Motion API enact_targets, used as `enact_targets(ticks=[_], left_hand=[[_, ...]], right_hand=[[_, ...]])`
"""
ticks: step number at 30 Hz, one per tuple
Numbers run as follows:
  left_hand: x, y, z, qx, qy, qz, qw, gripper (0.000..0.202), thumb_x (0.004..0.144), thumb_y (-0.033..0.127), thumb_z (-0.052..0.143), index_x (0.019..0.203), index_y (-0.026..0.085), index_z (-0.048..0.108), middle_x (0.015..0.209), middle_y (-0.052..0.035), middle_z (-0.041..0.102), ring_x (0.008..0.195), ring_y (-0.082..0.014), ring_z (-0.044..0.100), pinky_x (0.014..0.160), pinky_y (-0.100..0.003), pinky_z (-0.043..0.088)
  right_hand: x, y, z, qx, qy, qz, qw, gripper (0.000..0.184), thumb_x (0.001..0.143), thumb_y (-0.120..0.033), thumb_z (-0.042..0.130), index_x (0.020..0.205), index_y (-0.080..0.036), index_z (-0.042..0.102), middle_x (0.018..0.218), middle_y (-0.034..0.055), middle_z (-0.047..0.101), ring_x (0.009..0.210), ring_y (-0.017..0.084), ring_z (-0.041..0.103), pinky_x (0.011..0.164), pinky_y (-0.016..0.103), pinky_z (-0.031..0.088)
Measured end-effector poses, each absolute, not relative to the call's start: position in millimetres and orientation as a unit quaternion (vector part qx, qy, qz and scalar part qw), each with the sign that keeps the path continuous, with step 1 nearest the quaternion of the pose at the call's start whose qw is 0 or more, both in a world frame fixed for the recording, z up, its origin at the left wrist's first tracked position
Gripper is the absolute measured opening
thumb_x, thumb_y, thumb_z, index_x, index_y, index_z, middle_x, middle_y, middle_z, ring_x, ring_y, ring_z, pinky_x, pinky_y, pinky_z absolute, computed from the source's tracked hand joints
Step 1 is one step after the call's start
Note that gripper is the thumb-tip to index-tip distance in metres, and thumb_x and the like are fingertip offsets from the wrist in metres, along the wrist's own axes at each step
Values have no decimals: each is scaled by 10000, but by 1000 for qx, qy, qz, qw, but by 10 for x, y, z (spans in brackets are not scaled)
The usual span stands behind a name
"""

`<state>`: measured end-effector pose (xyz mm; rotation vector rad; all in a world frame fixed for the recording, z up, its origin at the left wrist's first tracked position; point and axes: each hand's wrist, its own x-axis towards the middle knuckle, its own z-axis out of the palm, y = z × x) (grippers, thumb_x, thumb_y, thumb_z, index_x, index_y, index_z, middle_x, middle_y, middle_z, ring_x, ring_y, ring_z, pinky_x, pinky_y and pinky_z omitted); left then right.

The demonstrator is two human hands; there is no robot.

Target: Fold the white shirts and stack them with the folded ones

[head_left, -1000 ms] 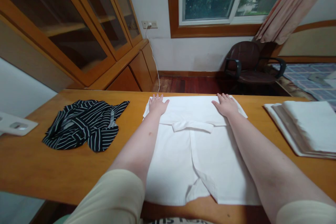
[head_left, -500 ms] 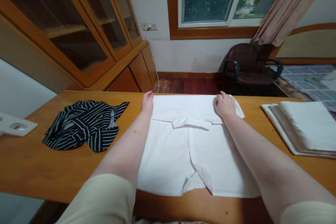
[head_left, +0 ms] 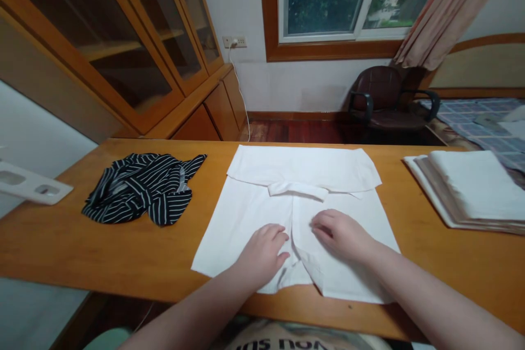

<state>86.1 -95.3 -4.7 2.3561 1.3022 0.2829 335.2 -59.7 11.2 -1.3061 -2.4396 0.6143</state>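
Observation:
A white shirt (head_left: 246, 219) lies spread in front of me, its top part folded down toward me and its collar band (head_left: 298, 191) showing at the middle. The front opening runs toward me, and its lower edge is rumpled and partly turned back. Left of that opening is my left hand (head_left: 264, 254), open, with fingers loosely bent and thumb apart. My right hand (head_left: 342, 234) is right of the opening, also open, its fingers curved over the cloth. Neither hand visibly grips fabric; whether the fingertips touch it I cannot tell.
On the wooden table (head_left: 139, 262), a crumpled black-and-white striped garment (head_left: 139, 188) lies left. A stack of folded cloths (head_left: 478, 188) sits right. A white slotted plastic piece (head_left: 35, 183) juts in at left. Beyond are a chair (head_left: 383, 98) and a glass-door cabinet (head_left: 135, 60).
Both hands have left the shirt's far folded edge and come back toward me, to either side of its front opening. The folded top now lies by itself.

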Motion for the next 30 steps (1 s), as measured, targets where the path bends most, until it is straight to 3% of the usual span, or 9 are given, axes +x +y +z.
enact_targets(ticks=[5, 11, 14, 17, 19, 23, 25, 27, 30], left_hand=[[959, -1105, -121, 854, 461, 107, 218, 477, 755, 379, 663, 1202, 266, 544, 1305, -109, 532, 1267, -297, 417, 1086, -509, 291], [949, -1168, -47, 895, 383, 85, 210, 434, 827, 409, 583, 1218, 231, 523, 1334, -98, 503, 1277, -249, 404, 1098, -463, 278], [956, -1174, -17, 916, 349, 66, 188, 422, 848, 413, 548, 1227, 227, 532, 1391, -105, 441, 1334, -257, 321, 1117, -480, 213], [977, -1175, 11, 930, 320, 50, 177, 496, 838, 499, 524, 1257, 234, 530, 1404, -125, 419, 1351, -306, 273, 1106, -544, 171], [990, -1173, 30, 938, 291, 37, 185, 542, 818, 554, 521, 1264, 247, 531, 1354, -116, 475, 1326, -317, 304, 1105, -570, 132], [1004, -1168, 50, 947, 246, 28, 203, 482, 841, 511, 504, 1253, 261, 531, 1256, -69, 566, 1273, -261, 380, 1128, -519, 89], [1008, -1168, 54, 948, 241, 30, 205, 484, 841, 494, 511, 1256, 246, 521, 1264, -66, 564, 1270, -252, 382, 1133, -495, 95], [1012, -1167, 63, 948, 241, 33, 208, 503, 833, 495, 523, 1265, 237, 511, 1282, -67, 554, 1280, -255, 369, 1135, -482, 100], [1021, -1162, 84, 946, 242, 44, 212, 523, 832, 486, 530, 1300, 259, 481, 1336, -58, 515, 1310, -254, 338, 1136, -469, 102]], right_hand=[[3222, -713, 146, -452, -861, 212, 99, 188, 879, -245, 480, 860, -191, 659, 790, 53, 639, 772, 183, 572, 743, 308, 404], [3231, -935, 346, -426, -850, 310, 25, 283, 741, -465, 656, 834, -199, 631, 731, 17, 620, 675, 165, 539, 611, 262, 341], [3219, -1059, 393, -415, -859, 300, -4, 168, 756, -362, 629, 782, -197, 613, 730, 16, 617, 666, 157, 526, 600, 258, 318], [3227, -1101, 441, -411, -866, 286, -4, 97, 797, -191, 506, 749, -194, 590, 732, 19, 605, 685, 148, 525, 625, 259, 328], [3246, -1120, 485, -415, -861, 294, 3, 55, 780, -238, 555, 799, -200, 591, 768, 18, 604, 721, 161, 531, 652, 266, 348], [3257, -1244, 474, -428, -864, 267, 14, 259, 676, -326, 695, 883, -208, 596, 890, 38, 605, 833, 220, 531, 755, 341, 388], [3248, -1341, 386, -447, -866, 224, 27, 151, 742, -216, 610, 892, -200, 600, 910, 54, 600, 856, 226, 524, 790, 374, 392], [3243, -1434, 270, -472, -859, 188, 55, 194, 788, -122, 502, 939, -191, 602, 942, 70, 598, 885, 224, 521, 829, 398, 396], [3261, -1539, 116, -478, -858, 154, 110, 295, 803, -179, 522, 1094, -184, 571, 1108, 102, 577, 1023, 246, 501, 954, 457, 361]])
